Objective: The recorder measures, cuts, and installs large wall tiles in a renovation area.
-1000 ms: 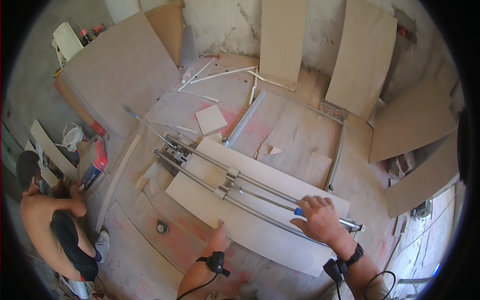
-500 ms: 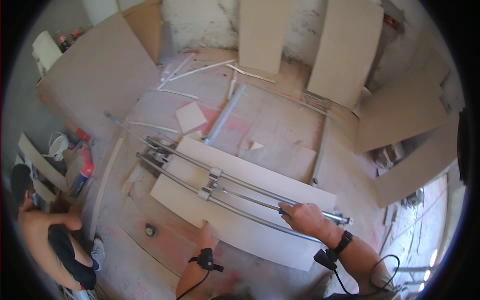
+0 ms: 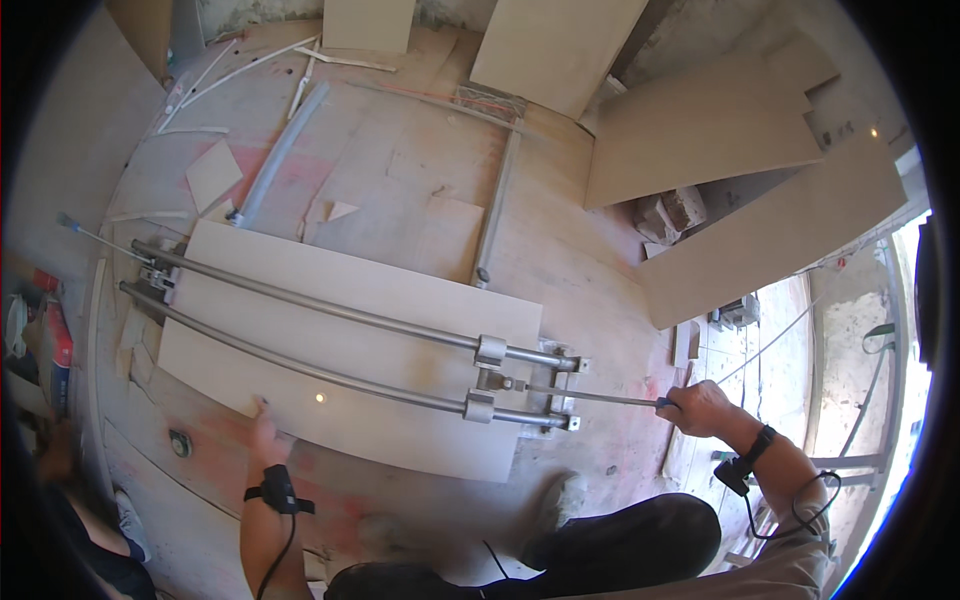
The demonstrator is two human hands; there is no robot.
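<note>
The right hand (image 3: 697,408) is curled into a fist around the blue-tipped end of the long handle (image 3: 590,397) of a manual tile cutter (image 3: 350,345), gripping it out past the cutter's near right end. The left hand (image 3: 265,428) lies with its fingers stretched forward and close together, the tips pressing on the near long edge of a large pale tile (image 3: 340,345), toward its left end; a dark strap circles that wrist. The handle runs from the fist back to the sliding carriage (image 3: 485,378), which sits close to the right end of the two steel rails (image 3: 300,335). The rails cross the tile lengthwise, from the far left end of the cutter to its right end stop. Cutter and tile rest on the dusty pink floor (image 3: 420,200), roughly across its middle. Just beyond the tile's far left corner lies a grey pipe (image 3: 280,152), with a small square tile offcut (image 3: 213,175) beside it. More big tiles (image 3: 700,125) lean along the far and right edges of the floor. At the left edge another person's arm (image 3: 50,455) shows, blurred.
</note>
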